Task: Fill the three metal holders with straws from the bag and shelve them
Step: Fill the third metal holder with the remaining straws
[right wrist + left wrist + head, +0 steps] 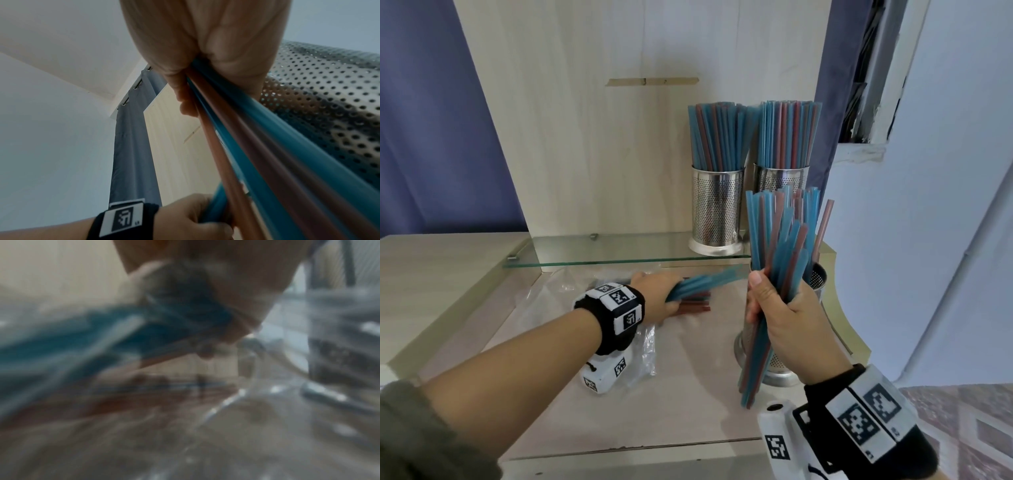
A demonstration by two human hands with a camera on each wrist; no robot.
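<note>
Head view: two perforated metal holders, the left one and the right one, stand full of blue and red straws at the right end of the glass shelf, so two thirds of the job looks done. The third holder sits on the wooden counter below, mostly hidden behind the right hand, which is clenched around an upright bundle of straws held in front of it, not yet in it. The left hand reaches over the clear plastic bag and grasps a smaller clutch of straws, lifted at a slant; a few red straws lie on the bag.

Left wrist view: badly blurred; blue straws run under curled fingers, with the holder's wall near.

Right wrist view: fingers wrap tightly round the bundle, the holder just beside it; the left hand holds its own straws lower down.

Filling the last holder is the step in hand. Next, I judge, the straws must be gathered, their lower ends evened, and dropped into the holder's mouth before it goes up on the shelf.
</note>
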